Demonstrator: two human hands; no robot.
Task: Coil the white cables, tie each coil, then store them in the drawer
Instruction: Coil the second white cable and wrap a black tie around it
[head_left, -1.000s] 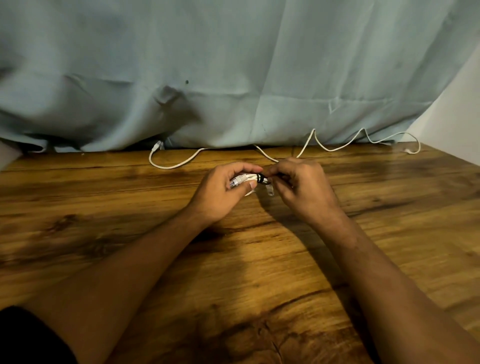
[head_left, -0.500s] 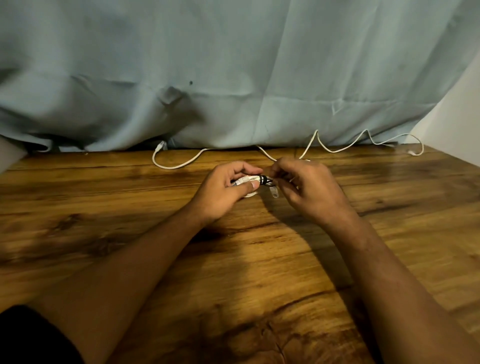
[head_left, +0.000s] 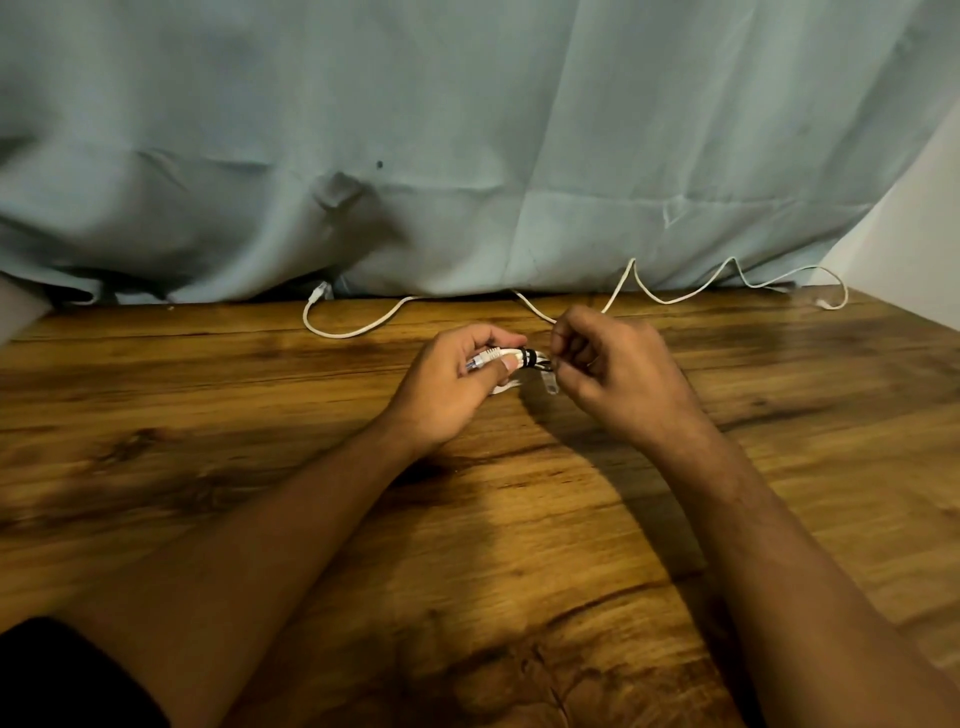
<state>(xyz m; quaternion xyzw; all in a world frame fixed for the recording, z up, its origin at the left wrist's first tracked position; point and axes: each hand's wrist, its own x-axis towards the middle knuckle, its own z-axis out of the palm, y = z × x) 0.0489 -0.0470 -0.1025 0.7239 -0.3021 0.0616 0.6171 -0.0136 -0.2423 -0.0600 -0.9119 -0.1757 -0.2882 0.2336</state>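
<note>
The left hand (head_left: 447, 384) is closed around a small coiled white cable (head_left: 498, 358) just above the wooden table (head_left: 260, 426), pinning the loops so they cannot spring apart. At its three o'clock the right hand (head_left: 613, 369) pinches the black tie (head_left: 530, 358) wrapped around the coil, probably cinching it. A second white cable (head_left: 358, 330) lies loose at twelve o'clock, along the curtain (head_left: 467, 130).

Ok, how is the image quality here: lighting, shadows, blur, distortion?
Head view: dim warm light; both forearms cast dark shadows on the wooden table; the coiled white cable and black tie are small but fairly sharp; wide-angle bending bows the table's far edge.
</note>
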